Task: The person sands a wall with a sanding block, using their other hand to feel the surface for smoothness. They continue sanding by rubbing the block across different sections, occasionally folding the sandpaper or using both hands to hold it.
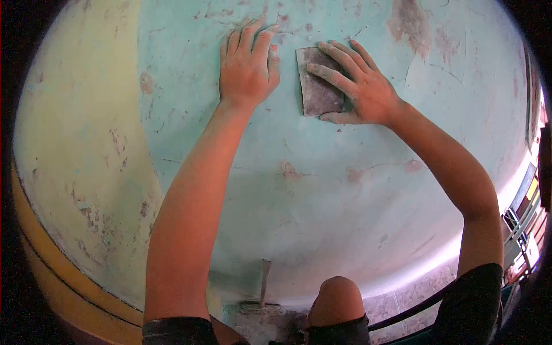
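Note:
My left hand (248, 68) lies against the worn turquoise wall (276, 138), fingers stretched upward and holding nothing. To its right, my right hand (359, 86) presses a dark grey, dusty rectangular sheet (319, 95) against the wall. Its fingers are spread over the sheet's right part, with the thumb at the lower edge. The sheet's left part shows uncovered, and its right side is hidden under the hand. Whitish dust coats the fingers of both hands. Around them the wall has cracks, chips and patches of missing paint.
A pale yellow wall section (86, 132) is at the left, with an orange-brown curved edge (75, 270) below it. A scraper-like tool (264, 284) stands near the bottom centre, by my bare knee (339, 299). Assorted objects (526, 224) crowd the right edge above a tiled floor (411, 299).

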{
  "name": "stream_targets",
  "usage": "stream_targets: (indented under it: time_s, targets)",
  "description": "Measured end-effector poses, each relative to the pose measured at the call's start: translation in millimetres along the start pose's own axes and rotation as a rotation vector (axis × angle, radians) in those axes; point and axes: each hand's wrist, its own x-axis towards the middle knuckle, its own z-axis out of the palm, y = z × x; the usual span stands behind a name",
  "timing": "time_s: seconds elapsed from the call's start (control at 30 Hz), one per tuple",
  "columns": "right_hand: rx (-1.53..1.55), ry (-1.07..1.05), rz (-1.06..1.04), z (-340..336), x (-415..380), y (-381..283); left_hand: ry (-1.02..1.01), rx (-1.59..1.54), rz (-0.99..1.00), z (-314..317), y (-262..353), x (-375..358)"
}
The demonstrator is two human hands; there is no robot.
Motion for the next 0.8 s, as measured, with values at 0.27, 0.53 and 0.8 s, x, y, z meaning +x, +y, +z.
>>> stream_targets:
  time_s: [0.27, 0.53, 0.8]
  targets:
    - [0.016, -0.004, 0.023, -0.3, -1.8, -0.3, -0.016, 0.035, 0.016, -0.9, 0.2, -0.5]
    - [0.024, -0.004, 0.03, 1.2, -1.2, 0.3, -0.007, 0.008, 0.001, 0.1, -0.9, 0.2]
    - [0.012, 0.008, 0.028, 1.8, -1.4, 0.2, -0.006, 0.011, 0.002, 0.0, -0.7, 0.4]
